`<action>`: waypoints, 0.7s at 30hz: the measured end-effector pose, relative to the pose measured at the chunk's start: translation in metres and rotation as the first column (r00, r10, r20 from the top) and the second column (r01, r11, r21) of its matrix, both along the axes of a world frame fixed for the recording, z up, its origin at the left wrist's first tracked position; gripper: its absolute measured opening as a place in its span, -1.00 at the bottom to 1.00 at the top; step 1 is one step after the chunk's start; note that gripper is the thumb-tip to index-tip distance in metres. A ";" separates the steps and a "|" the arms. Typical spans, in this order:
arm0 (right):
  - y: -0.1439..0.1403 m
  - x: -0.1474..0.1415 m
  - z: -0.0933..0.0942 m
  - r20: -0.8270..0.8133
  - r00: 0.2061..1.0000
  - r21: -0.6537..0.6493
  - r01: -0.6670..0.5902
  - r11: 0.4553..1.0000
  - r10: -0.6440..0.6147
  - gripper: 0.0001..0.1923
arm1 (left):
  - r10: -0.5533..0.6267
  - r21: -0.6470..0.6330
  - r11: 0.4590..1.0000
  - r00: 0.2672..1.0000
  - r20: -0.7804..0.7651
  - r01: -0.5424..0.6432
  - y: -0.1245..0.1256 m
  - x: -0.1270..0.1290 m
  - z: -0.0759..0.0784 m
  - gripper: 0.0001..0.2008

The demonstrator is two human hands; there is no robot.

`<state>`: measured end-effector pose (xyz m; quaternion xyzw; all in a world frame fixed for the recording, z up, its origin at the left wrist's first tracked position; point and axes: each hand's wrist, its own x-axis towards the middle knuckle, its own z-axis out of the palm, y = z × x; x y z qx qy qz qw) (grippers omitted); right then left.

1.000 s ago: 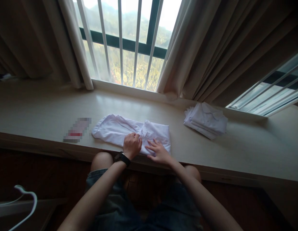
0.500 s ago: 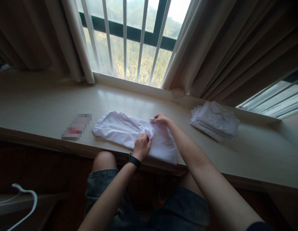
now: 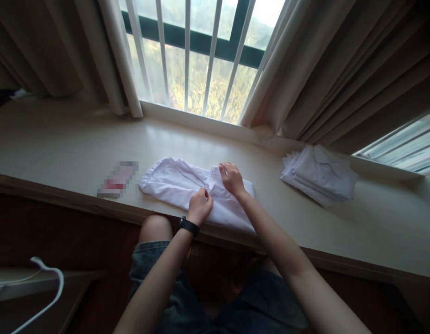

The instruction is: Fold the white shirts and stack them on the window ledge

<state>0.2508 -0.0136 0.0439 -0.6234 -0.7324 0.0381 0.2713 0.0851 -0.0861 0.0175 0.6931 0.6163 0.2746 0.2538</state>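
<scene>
Both hands are pinching the white garment (image 3: 187,185) lying at the ledge's (image 3: 62,148) near edge, left hand (image 3: 200,206) at 6 o'clock, right hand (image 3: 231,178) at 3 o'clock of its middle fold.

A pixelated card (image 3: 118,178) on the counter (image 3: 62,144) is unreadable; a white hanger (image 3: 48,292) and both forearms run off the frame's lower edge.

The garment (image 3: 187,188) under the hands was plain white, as was the folded stack (image 3: 321,175). The table (image 3: 62,144) was pale cream with faint wood grain. The curtains (image 3: 340,69) were beige, the wristband (image 3: 189,226) black, the shorts (image 3: 201,301) blue denim, the hanger (image 3: 48,297) white.
</scene>
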 end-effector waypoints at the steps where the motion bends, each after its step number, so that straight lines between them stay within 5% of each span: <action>1: -0.016 -0.004 -0.003 0.045 0.999 0.001 -0.024 1.000 0.024 -0.51 | -0.002 0.019 1.000 1.000 -0.006 0.002 0.001 0.000 -0.001 -0.95; 5: -0.060 -0.013 -0.022 0.187 0.981 -0.112 -0.033 0.993 0.054 -0.48 | -0.035 0.025 0.999 0.992 0.121 0.032 0.009 -0.002 -0.001 -0.90; 9: -0.068 -0.012 -0.041 0.235 0.972 -0.177 0.067 0.982 -0.024 -0.43 | -0.049 0.027 0.999 0.961 0.274 0.044 0.016 -0.016 0.011 -0.91; 12: -0.067 -0.012 -0.045 0.249 0.968 -0.193 0.081 0.978 -0.031 -0.43 | 0.089 0.109 0.986 0.958 0.273 -0.123 0.011 -0.045 0.020 -0.93; 14: -0.067 -0.014 -0.044 0.244 0.969 -0.211 0.091 0.973 -0.038 -0.42 | 0.277 0.197 0.923 0.925 0.260 -0.331 0.004 -0.073 0.021 -0.92; 16: -0.069 -0.019 -0.042 0.244 0.968 -0.175 0.108 0.979 -0.063 -0.40 | 0.477 0.228 0.806 0.828 0.294 -0.546 -0.005 -0.101 0.016 -0.85; 19: -0.073 -0.029 -0.045 0.239 0.964 -0.087 0.143 0.986 -0.119 -0.33 | 0.667 0.045 0.650 0.597 0.445 -0.759 -0.014 -0.133 0.002 -0.66; 21: -0.076 -0.035 -0.049 0.228 0.965 -0.109 0.153 0.982 -0.125 -0.30 | 0.658 -0.134 0.645 0.457 0.599 -0.752 -0.015 -0.142 -0.004 -0.60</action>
